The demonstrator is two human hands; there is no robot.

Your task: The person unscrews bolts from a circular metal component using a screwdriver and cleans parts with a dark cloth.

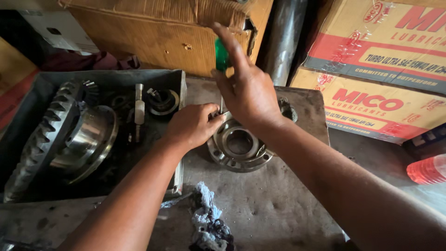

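Note:
A round metal flange housing point(239, 148) with bolt holes and a central bore lies on the grey metal worktop point(274, 204). My left hand point(193, 124) grips its upper left rim. My right hand point(245, 82) is above the housing and holds a screwdriver with a green handle point(221, 55), its shaft pointing down toward the rim between my two hands. The tip is hidden behind my fingers.
A grey tray point(179, 93) on the left holds a large toothed ring gear point(44, 135), a shiny hub and small parts. A dirty rag point(209, 223) lies near the front. Cardboard boxes point(371, 69) stand behind and to the right; a red plastic bottle point(427, 169) lies at right.

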